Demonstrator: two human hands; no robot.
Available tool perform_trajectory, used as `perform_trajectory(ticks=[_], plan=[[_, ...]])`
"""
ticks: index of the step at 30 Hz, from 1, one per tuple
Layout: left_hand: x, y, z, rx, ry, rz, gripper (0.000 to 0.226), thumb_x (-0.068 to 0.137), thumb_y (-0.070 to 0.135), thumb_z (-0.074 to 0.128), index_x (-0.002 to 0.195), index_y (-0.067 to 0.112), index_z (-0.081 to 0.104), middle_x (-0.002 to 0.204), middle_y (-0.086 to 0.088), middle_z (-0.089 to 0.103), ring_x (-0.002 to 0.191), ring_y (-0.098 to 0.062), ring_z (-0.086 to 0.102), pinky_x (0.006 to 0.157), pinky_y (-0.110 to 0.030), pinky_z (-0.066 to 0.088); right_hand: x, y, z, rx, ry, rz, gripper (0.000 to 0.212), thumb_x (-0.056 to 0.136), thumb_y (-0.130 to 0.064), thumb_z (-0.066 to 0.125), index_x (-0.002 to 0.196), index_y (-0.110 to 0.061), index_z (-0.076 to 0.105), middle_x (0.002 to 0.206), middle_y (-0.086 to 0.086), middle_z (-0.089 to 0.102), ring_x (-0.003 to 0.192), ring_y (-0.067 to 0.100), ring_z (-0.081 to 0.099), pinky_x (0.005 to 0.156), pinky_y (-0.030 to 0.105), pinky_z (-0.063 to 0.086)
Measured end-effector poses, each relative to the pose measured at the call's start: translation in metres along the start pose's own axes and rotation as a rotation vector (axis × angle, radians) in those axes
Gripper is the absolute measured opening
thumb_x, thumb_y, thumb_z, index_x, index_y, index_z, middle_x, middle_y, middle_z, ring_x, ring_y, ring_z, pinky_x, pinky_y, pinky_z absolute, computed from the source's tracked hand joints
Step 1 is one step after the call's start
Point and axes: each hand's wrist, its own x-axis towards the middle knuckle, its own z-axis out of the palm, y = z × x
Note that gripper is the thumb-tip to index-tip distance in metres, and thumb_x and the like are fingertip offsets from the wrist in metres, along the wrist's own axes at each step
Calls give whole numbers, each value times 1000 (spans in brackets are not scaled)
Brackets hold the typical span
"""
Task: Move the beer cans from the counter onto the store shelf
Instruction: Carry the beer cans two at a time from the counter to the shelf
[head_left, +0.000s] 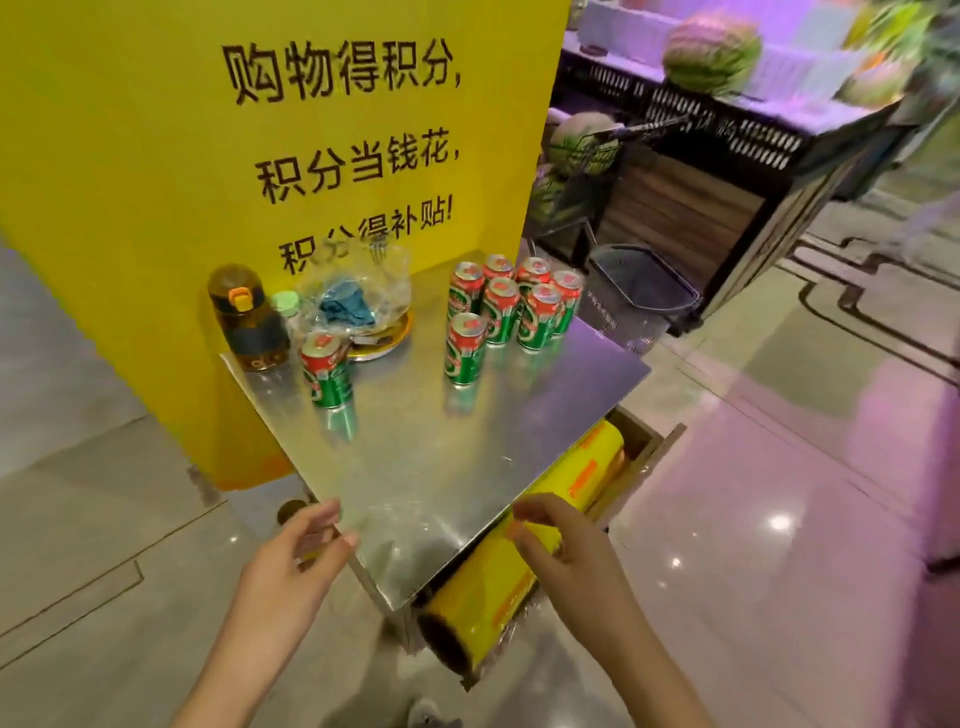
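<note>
Found eight beer cans (498, 312) upright on steel counter (467, 467). Left hand (291, 556) and right hand (561, 545) at near edge, fingers loosely curled, pinching nothing.

yellow sign (156, 156) — "购物得积分, 积分当钱花"

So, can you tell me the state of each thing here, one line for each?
Cluster of beer cans: upright, on the counter.
Single can: upright, standing apart near the dark bottle.
Dark bottle: upright, cap closed.
Plastic bag: crumpled.
Wrap roll: lying under the counter.
Left hand: open, empty.
Right hand: open, empty.
</note>
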Motion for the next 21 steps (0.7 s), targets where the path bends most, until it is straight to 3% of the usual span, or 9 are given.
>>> perform_trajectory(ticks=[7,10,13,16,18,21], plan=[[64,34,97,-11,-143,-32,32,86,18,65,116,26,59,118,6,61,109,-11,56,84,-20,45,51,55,-63,-39,28,130,16,92,-23,59,102,-35,59,102,-22,62,94,-12,55,72,2,41],[82,53,133,-20,-144,-51,35,86,14,64,120,21,57,119,5,59,110,-11,53,94,-27,42,84,80,-85,-38,2,190,14,92,-23,58,98,-36,59,100,-19,64,94,-5,58,75,7,44],[101,69,157,-39,-94,-54,33,86,18,64,118,26,58,116,10,60,105,-2,54,90,-23,42,132,92,-100,-47,-84,212,13,92,-20,59,99,-30,63,100,-15,66,91,-2,60,76,11,45],[121,77,170,-46,-9,-100,28,85,22,65,108,37,57,114,15,61,107,-2,55,90,-27,45,191,96,-113,-49,-154,189,15,90,-18,61,96,-32,62,99,-12,67,97,5,61,82,24,47],[132,80,176,-36,55,-155,28,85,21,65,109,34,58,115,11,62,108,-8,56,93,-32,45,228,95,-120,-47,-190,137,21,89,-15,62,94,-35,59,99,-13,65,99,8,60,80,22,43],[150,82,188,-15,170,-218,28,85,18,65,104,37,56,114,6,63,108,-15,58,95,-36,45,284,96,-124,-38,-238,84,22,89,-16,63,106,-27,54,99,-20,56,99,8,55,75,10,38]])
